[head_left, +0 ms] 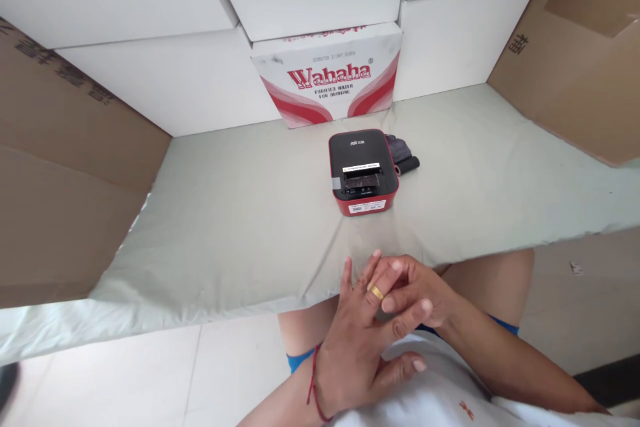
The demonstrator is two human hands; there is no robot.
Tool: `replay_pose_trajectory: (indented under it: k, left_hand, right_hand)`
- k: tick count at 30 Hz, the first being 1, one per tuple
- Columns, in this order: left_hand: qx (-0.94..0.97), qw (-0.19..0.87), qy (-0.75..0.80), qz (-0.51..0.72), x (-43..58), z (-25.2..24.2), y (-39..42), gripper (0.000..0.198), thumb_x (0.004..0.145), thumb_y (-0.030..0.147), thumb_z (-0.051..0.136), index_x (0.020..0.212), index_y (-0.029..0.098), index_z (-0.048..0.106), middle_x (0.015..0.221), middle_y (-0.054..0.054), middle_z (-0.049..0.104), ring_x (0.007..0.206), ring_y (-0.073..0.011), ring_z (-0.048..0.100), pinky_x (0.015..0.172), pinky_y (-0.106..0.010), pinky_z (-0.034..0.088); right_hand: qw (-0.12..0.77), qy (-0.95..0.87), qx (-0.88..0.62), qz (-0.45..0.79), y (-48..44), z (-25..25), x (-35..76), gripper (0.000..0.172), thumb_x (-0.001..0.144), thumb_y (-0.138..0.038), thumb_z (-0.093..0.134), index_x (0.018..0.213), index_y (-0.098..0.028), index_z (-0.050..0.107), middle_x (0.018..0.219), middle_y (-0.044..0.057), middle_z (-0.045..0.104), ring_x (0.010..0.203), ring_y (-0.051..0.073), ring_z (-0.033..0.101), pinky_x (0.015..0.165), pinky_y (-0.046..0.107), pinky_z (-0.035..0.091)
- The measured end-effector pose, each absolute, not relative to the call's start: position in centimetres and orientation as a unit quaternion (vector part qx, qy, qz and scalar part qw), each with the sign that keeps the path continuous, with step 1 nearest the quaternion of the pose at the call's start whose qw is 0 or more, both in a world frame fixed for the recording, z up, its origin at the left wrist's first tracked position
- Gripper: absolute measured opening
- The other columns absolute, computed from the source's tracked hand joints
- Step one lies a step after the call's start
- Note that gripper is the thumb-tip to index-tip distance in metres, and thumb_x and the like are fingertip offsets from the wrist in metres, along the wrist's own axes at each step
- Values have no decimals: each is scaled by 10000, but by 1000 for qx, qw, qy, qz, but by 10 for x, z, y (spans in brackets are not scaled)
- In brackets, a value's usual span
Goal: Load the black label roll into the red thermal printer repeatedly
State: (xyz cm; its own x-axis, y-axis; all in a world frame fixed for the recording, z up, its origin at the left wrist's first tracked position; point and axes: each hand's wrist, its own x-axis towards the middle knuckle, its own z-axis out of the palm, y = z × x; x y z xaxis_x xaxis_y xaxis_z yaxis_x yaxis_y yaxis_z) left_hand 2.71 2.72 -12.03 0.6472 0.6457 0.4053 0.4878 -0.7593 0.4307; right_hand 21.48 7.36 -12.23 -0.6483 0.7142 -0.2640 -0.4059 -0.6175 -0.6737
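Note:
My left hand [350, 340] is held over my lap at the near edge of the table, fingers stretched out, with a gold ring [376, 292] on one finger and a red string at the wrist. My right hand [415, 293] pinches that ringed finger with thumb and fingertips. A small black-and-red label printer [363, 170] stands further back on the pale cloth [225, 227], apart from both hands. A dark folded item [404, 155] lies just behind its right side.
A Wahaha water carton [327, 77] stands behind the printer among stacked white boxes [150, 73]. Brown cardboard boxes flank the table at left [60, 167] and right [575, 60]. Tiled floor [150, 373] shows below the table's edge.

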Motion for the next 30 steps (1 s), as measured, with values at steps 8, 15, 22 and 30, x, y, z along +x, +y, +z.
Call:
replay_pose_trajectory:
  k: [8,15,22,30]
  left_hand:
    - [902,240,305,188,28,-119,23,864,951,394,816,1707,399,399,1884,-169,21,1674,-513,299,1211,-773,480]
    - [891,273,318,178,27,-125,18,733,952,240,790,1604,459,539,1895,-67,78,1700,-441,286,1258,-722,474]
    - [887,266,334,176,27,-121,18,606,991,216,738,1553,404,613,1888,-64,145,1686,-408,332,1269,-671,494]
    - [879,248,309,266,19,-97,43,364,1029,239,679,1378,322,737,1718,-130,501,1494,-336,587,1173,-530,584]
  right_hand:
    - [250,-301,-279,877,82,-135,224,383,625,-365,1044,791,-189,748,644,-62,674,478,51,512,462,173,416]
    - [223,-298,-303,877,84,-129,224,346,574,-284,1029,772,-208,756,758,-11,733,545,72,512,455,210,376]
    - [185,-308,-330,873,80,-137,217,380,546,-268,1052,796,-220,770,874,32,761,780,182,713,699,325,602]
    - [210,-358,-297,860,97,-118,221,443,660,-483,1039,902,-205,794,873,20,753,799,168,693,736,305,582]
